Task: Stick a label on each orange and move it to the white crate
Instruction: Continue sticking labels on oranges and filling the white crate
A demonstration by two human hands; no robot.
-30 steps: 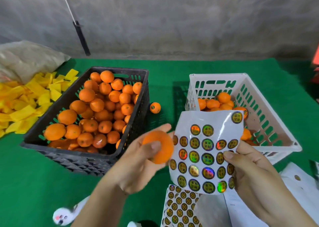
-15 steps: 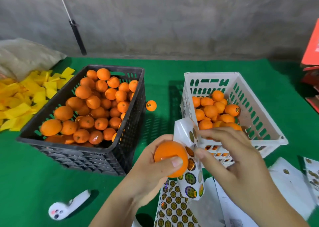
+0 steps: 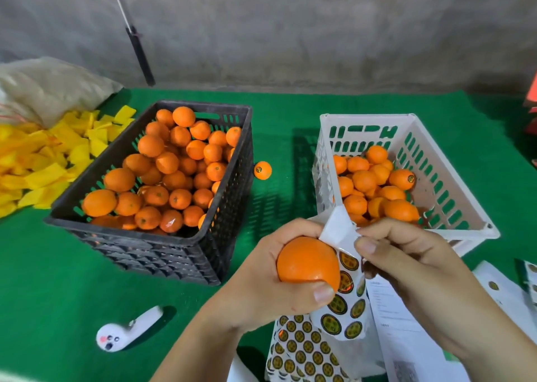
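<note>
Orange (image 3: pixel 308 261) — smooth, glossy, unlabelled face

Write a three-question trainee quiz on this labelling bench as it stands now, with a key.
1. True or false: the left hand grips an orange.
2. What does the right hand pinch? A) a knife B) the sticker sheet C) a yellow wrapper
3. Fill in: one loose orange lies on the green mat between the black crate and the ____ crate.

Key: 1 true; 2 B; 3 white.
</note>
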